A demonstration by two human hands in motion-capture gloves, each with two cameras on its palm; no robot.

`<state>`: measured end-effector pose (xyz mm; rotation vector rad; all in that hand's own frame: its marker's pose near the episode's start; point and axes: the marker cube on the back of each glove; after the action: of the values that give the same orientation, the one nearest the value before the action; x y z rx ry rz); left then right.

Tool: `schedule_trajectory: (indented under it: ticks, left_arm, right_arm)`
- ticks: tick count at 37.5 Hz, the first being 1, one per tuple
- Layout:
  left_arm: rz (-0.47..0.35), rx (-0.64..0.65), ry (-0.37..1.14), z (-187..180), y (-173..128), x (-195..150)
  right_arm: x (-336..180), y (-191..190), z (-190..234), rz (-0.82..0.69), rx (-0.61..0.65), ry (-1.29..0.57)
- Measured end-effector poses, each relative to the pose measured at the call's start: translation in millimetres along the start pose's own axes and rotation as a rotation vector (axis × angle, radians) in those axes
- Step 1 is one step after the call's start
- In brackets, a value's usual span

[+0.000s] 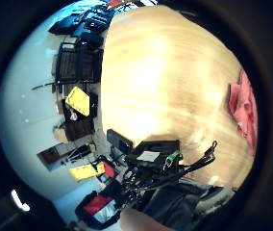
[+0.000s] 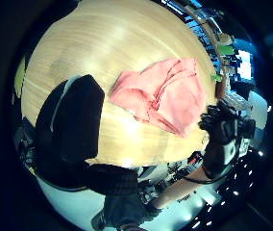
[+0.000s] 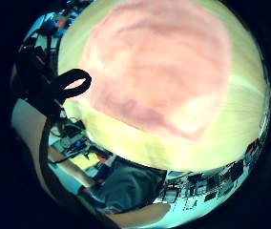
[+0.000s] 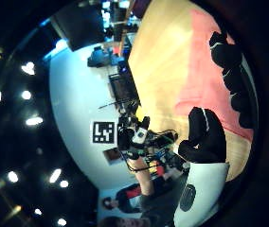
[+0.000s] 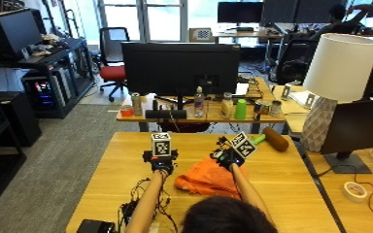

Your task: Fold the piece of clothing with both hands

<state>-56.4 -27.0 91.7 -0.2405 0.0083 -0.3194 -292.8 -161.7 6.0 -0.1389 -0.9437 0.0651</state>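
Orange cloth (image 5: 207,178) lies bunched on my wooden table (image 5: 290,184) in the outside view, near edge, between both forearms; left hand (image 5: 162,165) and right hand (image 5: 227,156) hover, fingers unreadable. Left thumb-side view: garment well apart. Right thumb-side view: fingers (image 4: 229,66) relaxed over cloth, gripping nothing. Risk: uneven pinches could skew the fold. No legible writing.
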Motion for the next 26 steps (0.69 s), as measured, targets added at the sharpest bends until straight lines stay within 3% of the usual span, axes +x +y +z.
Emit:
schedule_trajectory:
  ticks: [1, 4, 6, 9, 15, 26]
  left_arm:
    - [-0.02, 0.038, -0.004, -0.9, -4.4, 0.3]
    - [0.007, -0.012, -0.015, -3.0, 1.6, 5.5]
    - [0.006, 0.053, -0.014, -7.3, -3.8, 12.3]
    - [-0.007, 0.168, -0.019, -17.2, -8.4, 24.5]
    - [0.049, 0.238, -0.049, -37.3, 6.5, 60.0]
    - [0.14, 0.266, -0.117, -52.7, 5.0, 88.0]
  right_arm:
    - [-0.3, 1.5, -13.3, -0.022, 0.042, 0.036]
    - [-2.9, 11.2, -50.3, -0.158, 0.096, 0.101]
    - [2.3, 10.9, -75.7, -0.197, 0.119, 0.124]
    - [24.9, -7.8, -115.1, -0.172, 0.167, 0.151]
    - [65.6, -2.8, -186.2, -0.089, 0.27, 0.154]
    - [109.8, -15.1, -201.6, -0.013, 0.33, 0.131]
